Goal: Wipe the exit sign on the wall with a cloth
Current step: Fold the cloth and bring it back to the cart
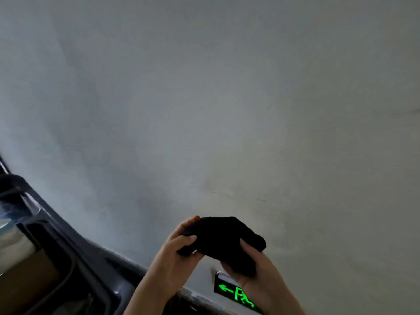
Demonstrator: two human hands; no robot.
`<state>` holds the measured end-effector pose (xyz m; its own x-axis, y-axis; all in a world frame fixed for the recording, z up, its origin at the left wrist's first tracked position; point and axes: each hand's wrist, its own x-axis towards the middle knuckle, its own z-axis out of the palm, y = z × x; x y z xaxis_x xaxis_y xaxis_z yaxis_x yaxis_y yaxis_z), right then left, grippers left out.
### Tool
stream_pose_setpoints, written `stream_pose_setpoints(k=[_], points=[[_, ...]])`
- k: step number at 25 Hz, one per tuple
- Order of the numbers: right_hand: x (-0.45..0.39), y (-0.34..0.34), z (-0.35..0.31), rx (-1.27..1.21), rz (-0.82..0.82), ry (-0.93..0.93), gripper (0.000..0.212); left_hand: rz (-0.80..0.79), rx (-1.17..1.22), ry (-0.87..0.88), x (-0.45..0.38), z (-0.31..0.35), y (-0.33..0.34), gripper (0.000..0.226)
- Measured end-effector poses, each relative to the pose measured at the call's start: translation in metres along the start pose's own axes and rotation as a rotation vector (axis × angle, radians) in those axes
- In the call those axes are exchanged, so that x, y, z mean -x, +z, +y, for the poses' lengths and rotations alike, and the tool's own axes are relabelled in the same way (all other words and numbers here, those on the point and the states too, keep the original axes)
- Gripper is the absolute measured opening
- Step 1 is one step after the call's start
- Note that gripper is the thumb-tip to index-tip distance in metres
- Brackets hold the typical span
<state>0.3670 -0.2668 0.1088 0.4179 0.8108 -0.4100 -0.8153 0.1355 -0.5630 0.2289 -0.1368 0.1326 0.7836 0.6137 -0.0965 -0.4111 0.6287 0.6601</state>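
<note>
A bunched black cloth (223, 241) is held between both hands in front of the pale wall. My left hand (179, 253) grips its left end, thumb on top. My right hand (254, 276) clasps its lower right part from below. The exit sign (229, 291) is a dark panel low on the wall with a glowing green arrow pointing left and a running figure. It sits just below the hands, and my right wrist covers its right part. The cloth is apart from the sign.
A plain grey-white wall (227, 110) fills most of the view. At the lower left runs a dark frame or rail (75, 251), with a brown box (27, 273) and pale objects (11, 242) behind it.
</note>
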Motion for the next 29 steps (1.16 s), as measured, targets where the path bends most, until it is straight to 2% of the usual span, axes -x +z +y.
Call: stream_pose_setpoints(k=[2, 4, 8, 12, 16, 20, 23, 26, 29], points=[[-0.013, 0.018, 0.007, 0.143, 0.016, -0.064, 0.030, 0.083, -0.072, 0.041, 0.015, 0.018, -0.014, 0.022], [-0.026, 0.042, 0.018, 0.270, -0.034, -0.088, 0.029, 0.234, -0.196, 0.100, 0.029, 0.039, -0.034, 0.017], [-0.059, 0.097, 0.044, 0.433, -0.150, -0.087, 0.028, 0.444, -0.305, 0.235, 0.055, 0.088, -0.078, 0.030], [-0.096, 0.151, 0.080, 0.459, -0.273, -0.037, 0.028, 0.589, -0.328, 0.323, 0.072, 0.128, -0.119, 0.032], [-0.134, 0.199, 0.123, 0.504, -0.314, 0.001, 0.028, 0.690, -0.233, 0.379, 0.081, 0.153, -0.164, 0.033], [-0.170, 0.220, 0.165, 0.599, -0.293, 0.025, 0.028, 0.904, -0.108, 0.357, 0.082, 0.143, -0.215, 0.023], [-0.204, 0.216, 0.197, 0.684, -0.231, 0.052, 0.023, 1.055, 0.044, 0.313, 0.071, 0.117, -0.249, 0.026], [-0.235, 0.196, 0.222, 0.784, -0.151, 0.090, 0.014, 1.109, 0.210, 0.291, 0.057, 0.090, -0.271, 0.037], [-0.263, 0.168, 0.241, 0.916, -0.039, 0.096, 0.010, 1.156, 0.247, 0.268, 0.049, 0.079, -0.287, 0.035]])
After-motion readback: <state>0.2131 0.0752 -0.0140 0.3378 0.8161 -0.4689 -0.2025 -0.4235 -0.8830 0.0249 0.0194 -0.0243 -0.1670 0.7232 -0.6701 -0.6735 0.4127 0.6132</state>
